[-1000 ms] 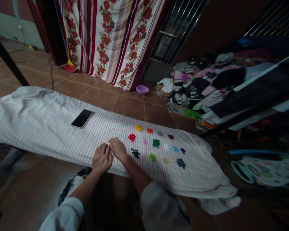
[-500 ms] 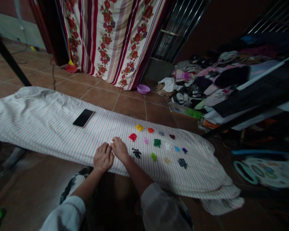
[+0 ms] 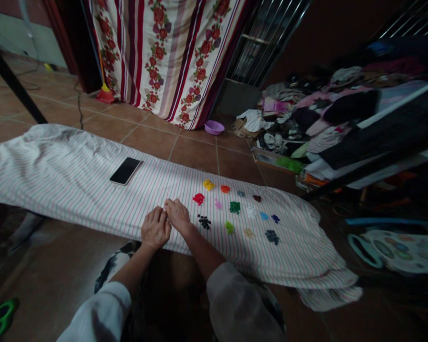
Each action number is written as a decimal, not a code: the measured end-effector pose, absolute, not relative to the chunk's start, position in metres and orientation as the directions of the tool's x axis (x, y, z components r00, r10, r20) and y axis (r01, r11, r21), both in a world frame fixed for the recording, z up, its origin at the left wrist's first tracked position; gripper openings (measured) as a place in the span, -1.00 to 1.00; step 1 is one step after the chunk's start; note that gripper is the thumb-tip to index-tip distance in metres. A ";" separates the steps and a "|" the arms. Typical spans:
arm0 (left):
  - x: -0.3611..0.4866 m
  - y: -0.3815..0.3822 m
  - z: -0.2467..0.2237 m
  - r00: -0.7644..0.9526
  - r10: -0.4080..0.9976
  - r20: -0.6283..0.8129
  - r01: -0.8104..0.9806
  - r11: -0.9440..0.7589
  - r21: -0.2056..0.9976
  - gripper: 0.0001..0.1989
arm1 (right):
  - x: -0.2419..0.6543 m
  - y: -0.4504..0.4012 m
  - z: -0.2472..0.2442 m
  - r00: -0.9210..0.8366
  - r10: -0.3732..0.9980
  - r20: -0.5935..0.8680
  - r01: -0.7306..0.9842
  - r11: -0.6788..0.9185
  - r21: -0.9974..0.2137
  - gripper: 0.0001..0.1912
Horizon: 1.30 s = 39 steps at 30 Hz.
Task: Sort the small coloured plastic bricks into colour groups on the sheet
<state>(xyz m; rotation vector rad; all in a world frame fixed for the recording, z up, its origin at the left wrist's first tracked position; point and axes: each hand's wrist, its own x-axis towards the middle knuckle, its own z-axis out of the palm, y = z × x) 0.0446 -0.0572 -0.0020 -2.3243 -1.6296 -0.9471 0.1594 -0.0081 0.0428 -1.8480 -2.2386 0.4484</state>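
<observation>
My left hand [image 3: 156, 228] and my right hand [image 3: 177, 214] meet at the fingertips, low over the striped cloth [image 3: 89, 190]. The fingers of both are curled and pressed together; whatever they pinch is too small or hidden to make out. Just right of my right hand lie small piles of coloured pieces: black pieces [image 3: 204, 222], red pieces [image 3: 199, 198], yellow pieces [image 3: 209, 185] and dark green pieces [image 3: 235, 207]. Farther right are lime pieces [image 3: 229, 227], white pieces [image 3: 251, 211], light blue pieces [image 3: 264, 215] and dark grey-blue pieces [image 3: 272, 237].
A phone [image 3: 126, 171] lies on the cloth to the left. Beyond the far edge, a purple basin [image 3: 214, 127] sits on the tiled floor by a flowered curtain [image 3: 157, 61]. Heaped clothes [image 3: 306, 118] fill the right back. A black bar [image 3: 14, 80] slants at the left.
My hands stay together at nearly the same spot on the cloth. A small white bit seen at the fingertips earlier no longer shows clearly. The view has shifted slightly.
</observation>
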 end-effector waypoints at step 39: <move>0.049 -0.061 0.001 0.225 0.766 0.603 0.915 -0.378 0.138 -0.78 | 0.345 -0.066 0.038 0.339 0.841 0.422 0.650 0.115 -0.751 -0.77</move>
